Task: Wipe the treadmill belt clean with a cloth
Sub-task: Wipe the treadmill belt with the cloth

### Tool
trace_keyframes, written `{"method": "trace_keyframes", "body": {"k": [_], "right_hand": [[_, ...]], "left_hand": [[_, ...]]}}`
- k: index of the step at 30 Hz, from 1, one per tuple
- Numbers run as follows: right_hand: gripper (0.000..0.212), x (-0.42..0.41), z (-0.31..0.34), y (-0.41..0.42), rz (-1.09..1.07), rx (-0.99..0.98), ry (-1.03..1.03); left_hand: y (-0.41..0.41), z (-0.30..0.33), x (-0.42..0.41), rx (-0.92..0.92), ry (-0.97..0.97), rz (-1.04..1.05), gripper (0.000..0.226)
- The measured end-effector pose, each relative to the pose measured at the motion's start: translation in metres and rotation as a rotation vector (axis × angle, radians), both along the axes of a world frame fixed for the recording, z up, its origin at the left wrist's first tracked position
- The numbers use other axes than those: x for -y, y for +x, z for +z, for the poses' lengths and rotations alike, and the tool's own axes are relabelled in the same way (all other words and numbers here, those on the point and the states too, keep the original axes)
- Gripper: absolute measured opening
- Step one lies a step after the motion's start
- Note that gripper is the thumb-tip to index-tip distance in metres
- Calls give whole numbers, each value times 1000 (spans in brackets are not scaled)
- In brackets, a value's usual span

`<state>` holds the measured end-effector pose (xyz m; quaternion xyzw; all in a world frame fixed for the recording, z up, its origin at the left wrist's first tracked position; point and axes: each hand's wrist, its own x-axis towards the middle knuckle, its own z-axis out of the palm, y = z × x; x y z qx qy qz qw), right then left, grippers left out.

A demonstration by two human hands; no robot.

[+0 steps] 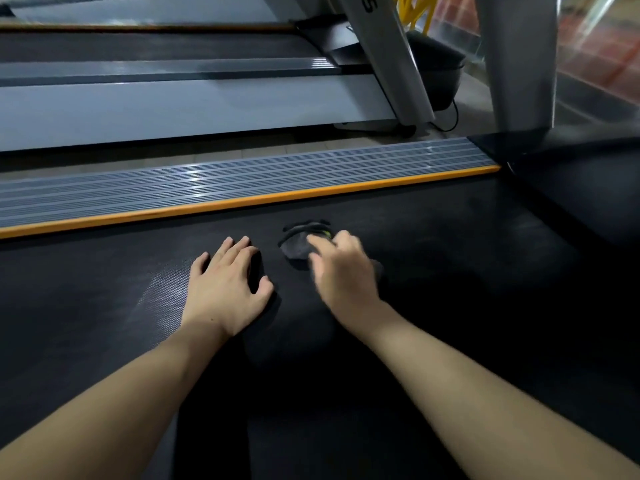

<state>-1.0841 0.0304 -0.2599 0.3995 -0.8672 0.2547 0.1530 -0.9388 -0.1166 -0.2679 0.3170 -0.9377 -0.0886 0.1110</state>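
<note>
The black treadmill belt (pixel 433 258) fills the lower part of the head view. A dark grey cloth (pixel 298 245) with a small green mark lies bunched on the belt in the middle. My right hand (pixel 343 268) lies on top of the cloth, blurred, its fingers bent over it, and hides the cloth's near part. My left hand (pixel 228 282) rests flat on the belt just left of the cloth, fingers spread, holding nothing.
A ribbed grey side rail (pixel 207 188) with an orange edge strip (pixel 242 202) borders the belt's far side. Beyond a strip of floor stands a second treadmill (pixel 173 109). Grey uprights (pixel 519 64) rise at the top right beside the black motor hood (pixel 571 174).
</note>
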Motion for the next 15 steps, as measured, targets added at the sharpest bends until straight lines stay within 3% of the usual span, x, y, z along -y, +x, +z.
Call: {"method": "trace_keyframes", "body": {"k": [5, 9, 15], "right_hand": [[31, -88, -1, -106, -368, -97, 53], [29, -79, -1, -85, -544, -40, 41], [31, -11, -1, 27, -2, 5, 36]], "left_hand": [[-1, 0, 1, 2, -6, -7, 66], [-1, 0, 1, 2, 13, -15, 65], [4, 5, -5, -50, -67, -65, 55]]}}
